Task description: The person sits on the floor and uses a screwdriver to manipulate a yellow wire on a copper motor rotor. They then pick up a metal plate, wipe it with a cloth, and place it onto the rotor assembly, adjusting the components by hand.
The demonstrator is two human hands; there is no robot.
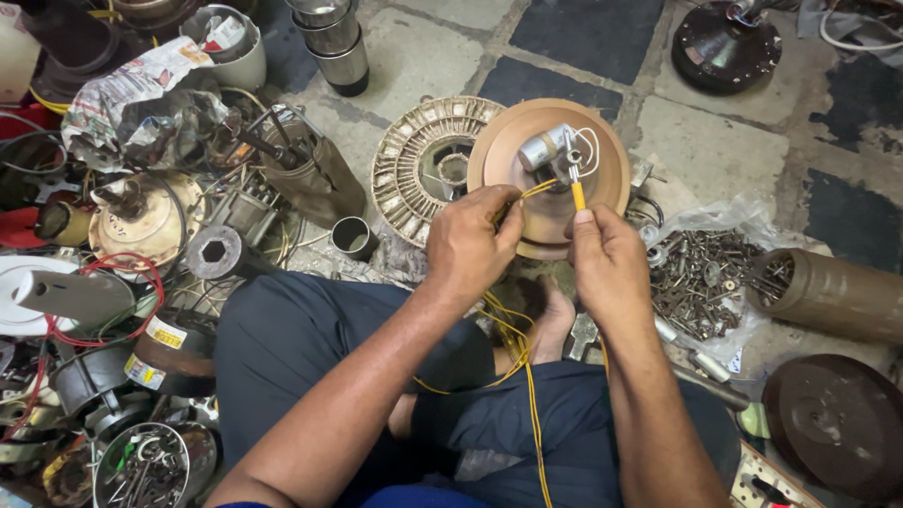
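Note:
I sit cross-legged on a stone floor with a round brown fan motor housing (527, 155) in front of me. A silver cylindrical part (544, 149) with a white wire loop rests on top of it. My left hand (467, 246) pinches thin yellow wires (513, 339) near the housing's front edge. My right hand (607, 263) holds a tool with a yellow handle (578, 195), its tip against the silver part. The yellow wires trail down over my lap. A bare foot (553, 325) shows between my hands.
A wound stator ring (406, 160) lies behind the housing. Screws and bolts (705, 273) fill a plastic bag at right, beside a brown cylinder (832, 293) and dark discs (835, 423). Motor parts, wires, cans and newspaper (132, 85) crowd the left.

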